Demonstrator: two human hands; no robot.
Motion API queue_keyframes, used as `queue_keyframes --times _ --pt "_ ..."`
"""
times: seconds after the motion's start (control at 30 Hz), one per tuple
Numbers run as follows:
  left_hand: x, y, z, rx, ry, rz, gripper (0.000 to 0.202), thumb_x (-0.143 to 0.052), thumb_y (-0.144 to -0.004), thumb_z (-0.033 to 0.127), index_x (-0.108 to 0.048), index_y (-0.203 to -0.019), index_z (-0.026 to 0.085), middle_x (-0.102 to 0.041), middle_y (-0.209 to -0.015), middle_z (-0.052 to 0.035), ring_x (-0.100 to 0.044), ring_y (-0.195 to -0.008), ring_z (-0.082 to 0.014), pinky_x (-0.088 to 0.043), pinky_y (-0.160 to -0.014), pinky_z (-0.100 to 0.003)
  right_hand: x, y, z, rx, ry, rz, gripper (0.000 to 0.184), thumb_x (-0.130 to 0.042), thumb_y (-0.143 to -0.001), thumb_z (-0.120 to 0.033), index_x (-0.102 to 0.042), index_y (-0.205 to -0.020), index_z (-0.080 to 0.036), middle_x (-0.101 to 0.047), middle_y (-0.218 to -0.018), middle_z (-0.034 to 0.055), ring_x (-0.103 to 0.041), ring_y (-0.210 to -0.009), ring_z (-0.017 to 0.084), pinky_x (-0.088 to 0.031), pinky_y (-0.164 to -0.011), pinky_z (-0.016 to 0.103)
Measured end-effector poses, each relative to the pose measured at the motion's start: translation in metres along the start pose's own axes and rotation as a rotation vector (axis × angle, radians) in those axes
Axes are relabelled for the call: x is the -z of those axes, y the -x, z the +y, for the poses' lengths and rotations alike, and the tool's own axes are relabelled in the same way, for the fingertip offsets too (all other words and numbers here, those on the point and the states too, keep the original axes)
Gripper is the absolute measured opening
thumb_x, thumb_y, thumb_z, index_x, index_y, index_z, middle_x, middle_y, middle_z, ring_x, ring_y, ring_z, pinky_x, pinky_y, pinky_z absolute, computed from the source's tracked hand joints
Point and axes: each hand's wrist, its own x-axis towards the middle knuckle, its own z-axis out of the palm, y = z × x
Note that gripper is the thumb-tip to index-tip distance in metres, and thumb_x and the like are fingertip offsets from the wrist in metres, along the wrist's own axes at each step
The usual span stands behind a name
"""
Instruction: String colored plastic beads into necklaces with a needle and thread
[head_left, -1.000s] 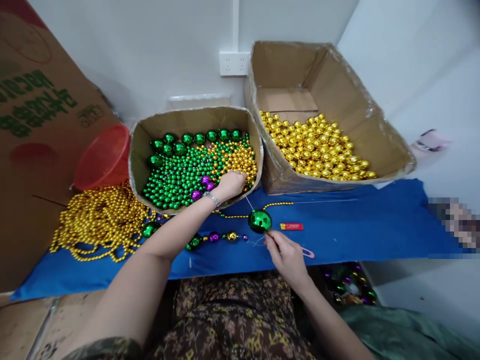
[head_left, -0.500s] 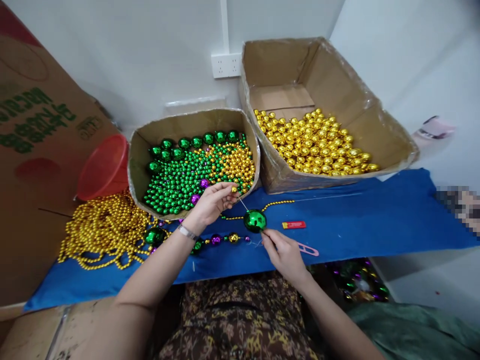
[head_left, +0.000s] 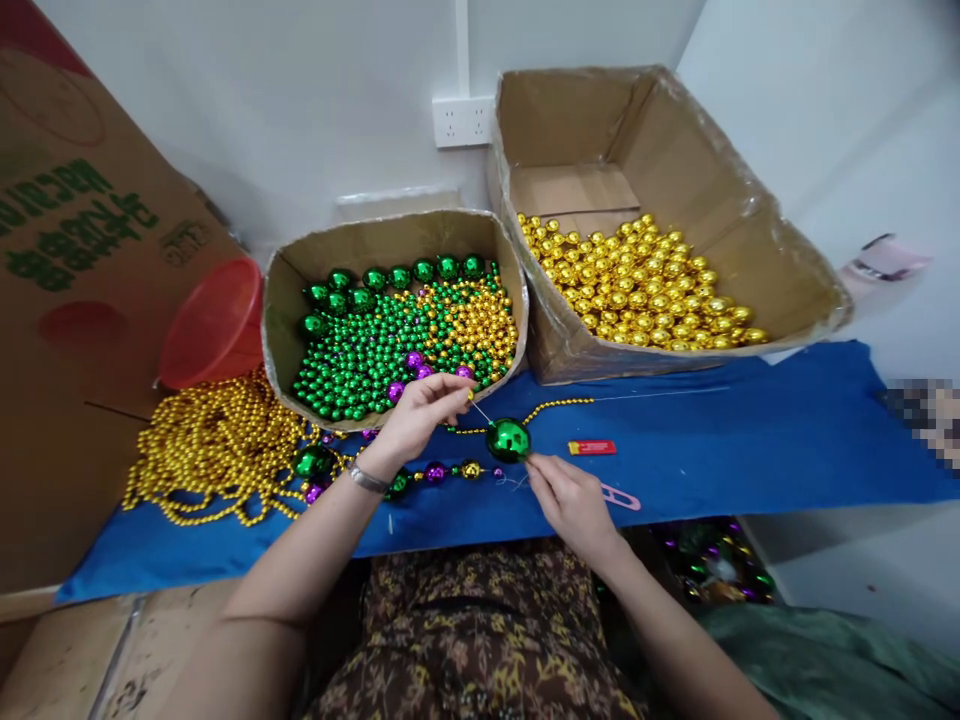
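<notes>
A large shiny green ball bead (head_left: 508, 440) hangs on a white thread between my two hands. My left hand (head_left: 426, 415) is closed in a pinch on a small gold bead (head_left: 471, 396) on that thread, up and left of the ball. My right hand (head_left: 576, 503) pinches just under the ball's lower right side; what its fingertips grip there is hidden. Below the ball, on the blue cloth (head_left: 712, 440), lies a strand of green, purple and gold beads (head_left: 435, 472) with a loose thread end. Behind it a thin gold bead string (head_left: 559, 404) runs to the right.
One cardboard box (head_left: 274, 330) holds green, gold and purple beads; a larger box (head_left: 697, 150) holds gold balls. Gold bead strings (head_left: 217, 440) are heaped at left beside a red basin (head_left: 214, 325). A red lighter (head_left: 592, 447) and pink clip-like tool (head_left: 622, 497) lie right.
The small gold bead and my left fingertips have come down closer to the green ball. My right hand keeps its pinch beside the ball. The view has shifted slightly.
</notes>
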Motion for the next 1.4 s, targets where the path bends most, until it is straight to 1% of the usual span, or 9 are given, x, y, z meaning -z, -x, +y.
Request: queue_keyframes --times 0.27,0.37,0.6,0.73,0.87,1.0,1.13,1.27,1.4 --pt "-0.03 0.015 -0.053 -0.129 -0.337 -0.062 0.023 -0.065 -0.082 0.036 -0.068 -0.088 0.014 -0.07 -0.083 -0.0053 -0.063 -0.073 -0.0149 -0.048 -0.065 -0.025 -0.027 0.022 0.033 -0.129 0.035 -0.121 0.023 -0.038 -0.097 -0.027 -0.058 -0.087 -0.019 -0.067 -0.069 0.0039 -0.066 -0.061 0.018 -0.047 -0.055 0.025" --pt "-0.031 0.017 -0.065 -0.237 -0.54 -0.022 0.022 -0.061 -0.086 0.036 -0.07 -0.083 0.016 -0.072 -0.085 -0.0062 -0.065 -0.079 -0.0173 -0.049 -0.071 -0.027 -0.025 0.028 0.044 -0.116 0.105 -0.167 0.024 -0.039 -0.096 -0.027 -0.062 -0.094 -0.02 -0.071 -0.087 0.0074 -0.069 -0.072 0.02 -0.051 -0.06 0.027" --pt "-0.038 0.02 -0.007 -0.594 -0.657 -0.042 0.017 -0.057 -0.09 0.028 -0.068 -0.085 0.015 -0.071 -0.086 -0.0071 -0.066 -0.081 -0.0157 -0.051 -0.075 -0.028 0.003 -0.008 0.011 -0.108 -0.072 -0.036 0.033 -0.042 -0.097 -0.031 -0.054 -0.126 -0.02 -0.068 -0.112 0.01 -0.067 -0.096 0.021 -0.054 -0.085 0.033" --pt "-0.04 0.023 0.014 -0.678 -0.654 -0.064 0.016 -0.057 -0.09 0.026 -0.067 -0.084 0.015 -0.071 -0.083 -0.0064 -0.066 -0.08 -0.015 -0.051 -0.074 -0.027 -0.001 -0.021 -0.005 -0.056 -0.227 -0.062 0.025 -0.041 -0.098 -0.03 -0.061 -0.108 -0.021 -0.07 -0.098 0.0071 -0.068 -0.087 0.018 -0.055 -0.08 0.03" --pt "-0.008 0.021 0.015 -0.554 -0.786 -0.037 0.019 -0.055 -0.091 0.031 -0.069 -0.091 0.018 -0.07 -0.087 -0.006 -0.064 -0.08 -0.0164 -0.049 -0.074 -0.028 -0.002 -0.018 -0.004 -0.138 -0.28 -0.071 0.023 -0.04 -0.098 -0.031 -0.06 -0.095 -0.02 -0.07 -0.087 0.0049 -0.068 -0.068 0.014 -0.055 -0.065 0.024" --pt "0.046 0.007 0.006 -0.396 -1.219 0.267 0.024 -0.06 -0.085 0.036 -0.069 -0.102 0.02 -0.067 -0.101 -0.0118 -0.057 -0.1 -0.0279 -0.044 -0.085 -0.037 0.002 -0.014 -0.001 -0.291 -0.344 -0.09 0.024 -0.036 -0.099 -0.035 -0.056 -0.096 -0.021 -0.068 -0.072 -0.0003 -0.064 -0.052 0.01 -0.052 -0.053 0.02" --pt "0.084 -0.006 -0.005 -0.165 -1.481 0.22 0.022 -0.059 -0.084 0.027 -0.068 -0.102 0.019 -0.065 -0.098 -0.0133 -0.056 -0.099 -0.0311 -0.046 -0.079 -0.037 0.0 -0.014 -0.002 -0.278 -0.328 -0.119 0.026 -0.035 -0.099 -0.036 -0.057 -0.099 -0.021 -0.064 -0.063 -0.0025 -0.063 -0.049 0.011 -0.05 -0.049 0.019" --pt "0.084 -0.005 -0.005 -0.179 -1.173 0.249 0.028 -0.066 -0.078 0.029 -0.068 -0.104 0.018 -0.065 -0.099 -0.0106 -0.061 -0.09 -0.0259 -0.048 -0.08 -0.035 -0.002 -0.014 -0.003 -0.17 -0.235 -0.111 0.025 -0.037 -0.099 -0.031 -0.058 -0.106 -0.02 -0.068 -0.075 0.0027 -0.068 -0.065 0.015 -0.054 -0.059 0.023" --pt "0.056 0.006 0.0 -0.094 -0.28 0.29 0.033 -0.068 -0.078 0.039 -0.065 -0.104 0.02 -0.066 -0.095 -0.0058 -0.065 -0.079 -0.0185 -0.053 -0.074 -0.032 -0.003 -0.012 -0.006 -0.133 -0.249 -0.119 0.023 -0.037 -0.099 -0.027 -0.058 -0.105 -0.02 -0.07 -0.089 0.0057 -0.069 -0.07 0.014 -0.056 -0.061 0.024"
